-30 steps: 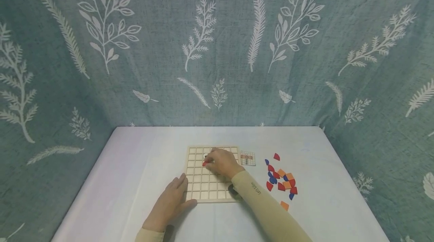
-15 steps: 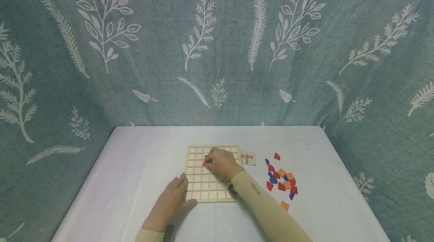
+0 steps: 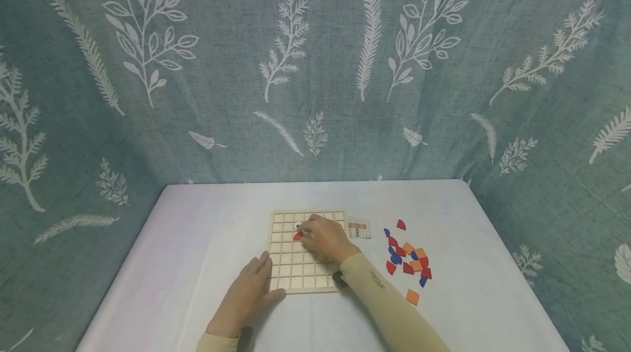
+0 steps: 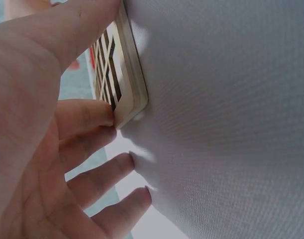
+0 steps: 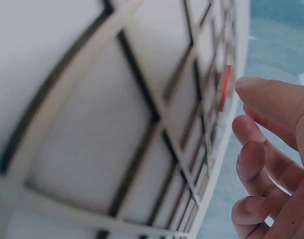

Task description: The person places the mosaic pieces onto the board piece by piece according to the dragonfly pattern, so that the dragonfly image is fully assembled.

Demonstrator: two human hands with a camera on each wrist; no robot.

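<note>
A pale wooden grid board point(image 3: 286, 271) lies flat on the table. Its left edge is touched by my left hand point(image 3: 246, 293), whose fingers are extended, with the thumb along the near edge; the left wrist view shows fingertips at the board's corner point(image 4: 137, 107). Over the upper middle of the grid is my right hand point(image 3: 326, 238), loosely bent. Just left of its fingertips a red quarter-round tile point(image 3: 298, 236) sits on the grid. In the right wrist view that red tile point(image 5: 225, 88) appears apart from the thumb. Behind it shows a white round piece with a dark spot point(image 3: 298, 225), partly covered.
A small pattern card point(image 3: 359, 228) lies right of the board. Farther right are scattered red, blue and orange tiles point(image 3: 412, 297). A dark round object point(image 3: 338, 278) shows at the board's lower right, partly under the right sleeve. A patterned curtain point(image 3: 315, 67) surrounds the white table point(image 3: 197, 231).
My right fingers have drawn slightly right from the red tile, which shows more fully on the grid. My left hand stays at the board's edge.
</note>
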